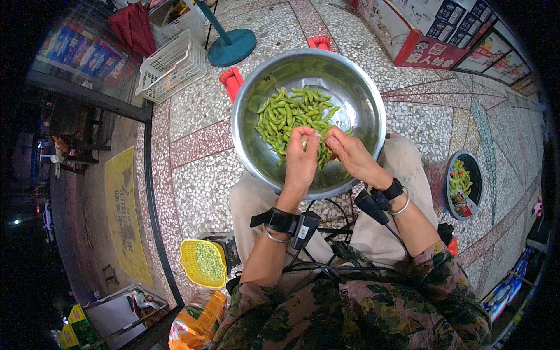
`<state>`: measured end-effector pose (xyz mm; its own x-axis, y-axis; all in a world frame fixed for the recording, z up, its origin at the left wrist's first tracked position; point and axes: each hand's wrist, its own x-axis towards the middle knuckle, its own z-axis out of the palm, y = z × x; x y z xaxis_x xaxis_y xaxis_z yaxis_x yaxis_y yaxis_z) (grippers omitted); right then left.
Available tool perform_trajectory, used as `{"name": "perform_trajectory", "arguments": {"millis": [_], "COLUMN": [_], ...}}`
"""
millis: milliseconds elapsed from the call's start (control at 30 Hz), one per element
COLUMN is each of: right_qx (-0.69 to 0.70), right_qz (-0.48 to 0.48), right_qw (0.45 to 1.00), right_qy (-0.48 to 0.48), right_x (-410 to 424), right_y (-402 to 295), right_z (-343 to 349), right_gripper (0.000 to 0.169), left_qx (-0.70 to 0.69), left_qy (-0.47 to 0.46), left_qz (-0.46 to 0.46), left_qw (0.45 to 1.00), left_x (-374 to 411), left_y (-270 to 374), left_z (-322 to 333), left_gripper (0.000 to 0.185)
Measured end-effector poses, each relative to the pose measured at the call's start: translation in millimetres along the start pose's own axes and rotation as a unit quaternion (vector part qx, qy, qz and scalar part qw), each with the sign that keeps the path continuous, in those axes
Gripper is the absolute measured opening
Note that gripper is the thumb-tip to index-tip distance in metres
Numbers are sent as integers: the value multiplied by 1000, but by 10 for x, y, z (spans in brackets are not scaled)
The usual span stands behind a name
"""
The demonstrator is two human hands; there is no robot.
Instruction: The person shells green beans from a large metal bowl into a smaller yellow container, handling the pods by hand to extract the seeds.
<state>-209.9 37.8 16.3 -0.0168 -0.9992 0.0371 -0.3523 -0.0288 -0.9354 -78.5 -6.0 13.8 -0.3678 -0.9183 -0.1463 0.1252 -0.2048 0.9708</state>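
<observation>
A wide stainless steel basin (376, 105) rests before me at my knees, with a heap of green soybean pods (280, 111) inside. Over the near side of the heap are both my hands, close together. My left hand (304, 151) has its thumb and index finger pinched on something small and pale, too small to name surely. Beside it, my right hand (350, 153) has its fingers curled, thumb against index finger; whatever lies between them is mostly hidden. A yellow plastic basket (187, 262) at the lower left holds shelled green beans (209, 260).
To the right stands a bin (447, 188) with pods and a packet inside. A white plastic crate (175, 65) and a green round stand base (232, 47) are at the upper left. Red-handled parts (231, 83) touch the basin's far side. An orange bag (199, 323) lies lower left.
</observation>
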Motion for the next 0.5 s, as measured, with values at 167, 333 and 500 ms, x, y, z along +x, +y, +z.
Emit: {"name": "perform_trajectory", "arguments": {"millis": [167,333,500], "right_qx": [-79,-121,-218], "right_qz": [-90,-123,-103], "right_qw": [990,982,970], "right_qy": [69,74,43], "right_x": [0,2,-27], "right_y": [-74,-71,-125], "right_z": [-25,-7,33], "right_gripper": [14,9,8], "left_qx": [-36,-16,-110], "left_qy": [-98,-119,-135], "left_qz": [-138,-153,-209], "left_qw": [985,981,962], "left_x": [-26,-66,-53], "left_y": [115,165,65], "left_z": [-62,-34,-69], "left_gripper": [19,20,17]}}
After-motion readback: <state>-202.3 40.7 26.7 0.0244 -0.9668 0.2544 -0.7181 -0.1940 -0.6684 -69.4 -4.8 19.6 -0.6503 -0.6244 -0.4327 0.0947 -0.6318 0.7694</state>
